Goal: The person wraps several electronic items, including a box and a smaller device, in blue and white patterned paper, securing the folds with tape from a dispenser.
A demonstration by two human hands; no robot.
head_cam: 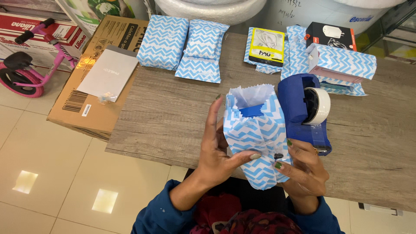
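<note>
Two hands are seen at the near edge of the wooden table [173, 117], and one parcel [255, 138] wrapped in blue and white zigzag paper is held upright between them. The left hand [219, 151] is laid against the left side of the parcel; its fingers are stretched upward and the thumb is pressed on the front of the paper. The right hand [303, 167] is closed around the lower right side of the parcel, with green nails shown on the paper. The top of the parcel is open, and white paper and a blue piece are seen inside it.

Just right of the parcel, touching it, a blue tape dispenser [303, 112] with a white roll is standing on the table. At the far side, two wrapped packages [182, 43] in the same paper are lying on the left. A yellow and black box [266, 47], a black and red box [331, 35] and a half-wrapped box [342, 65] are lying on the right. A large cardboard box [102, 82] is leaned at the left end of the table, and a pink bicycle [26, 60] is standing on the tiled floor beyond it.
</note>
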